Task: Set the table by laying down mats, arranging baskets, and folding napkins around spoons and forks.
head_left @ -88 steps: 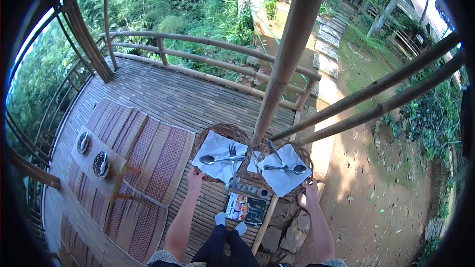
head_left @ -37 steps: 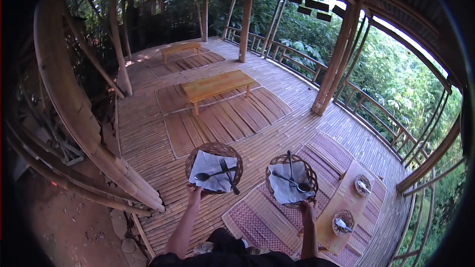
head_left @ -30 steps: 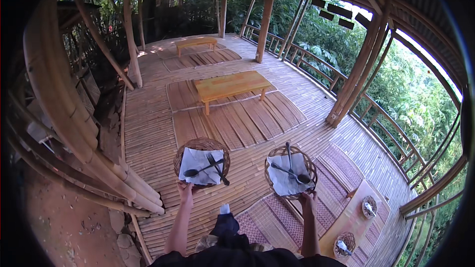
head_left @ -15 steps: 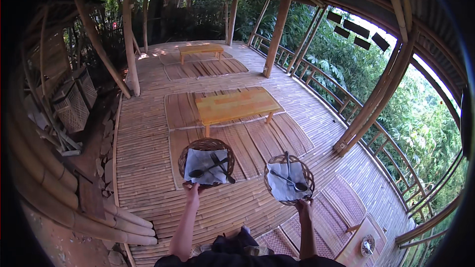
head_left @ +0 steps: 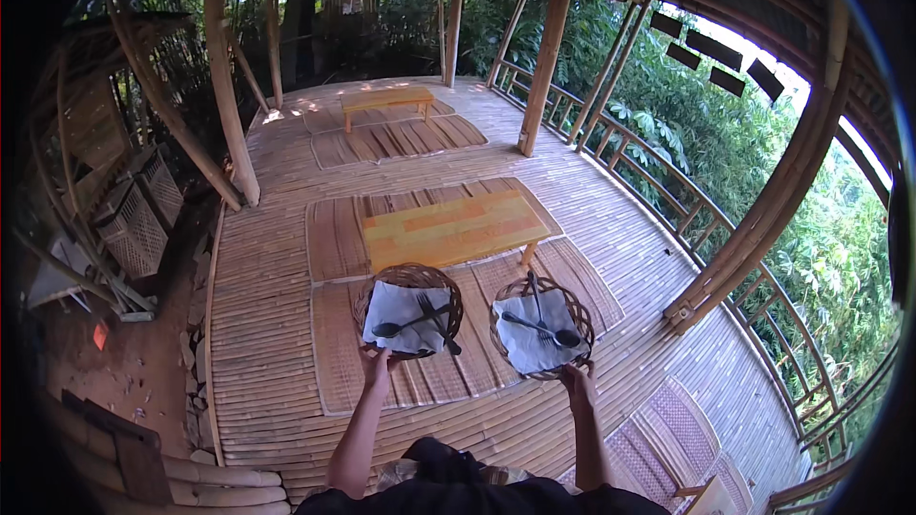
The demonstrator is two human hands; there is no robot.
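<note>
My left hand (head_left: 379, 362) grips the near rim of a round woven basket (head_left: 452, 291), with its fingers mostly underneath. White paper (head_left: 384, 303) lines that basket, and a dark spoon (head_left: 388, 330) and fork (head_left: 440, 322) lie crossed on it. My right hand (head_left: 578, 378) holds the near rim of a second woven basket (head_left: 584, 313). It too has a white paper lining (head_left: 522, 348), with a fork (head_left: 541, 324) and a spoon (head_left: 565, 336) on top. Both baskets hang level in front of me, side by side and apart.
Ahead stands a low wooden table (head_left: 458, 224) on striped mats (head_left: 329, 324), with another low table (head_left: 386, 97) farther back. Bamboo slats form the floor (head_left: 258, 324). A thick post (head_left: 763, 229) and a railing (head_left: 701, 205) run along the right. Another mat (head_left: 668, 429) lies near right.
I have moved forward, so the middle table is nearer. The right basket has shifted left and up, closer to the left basket. The table at lower right has mostly left the view.
</note>
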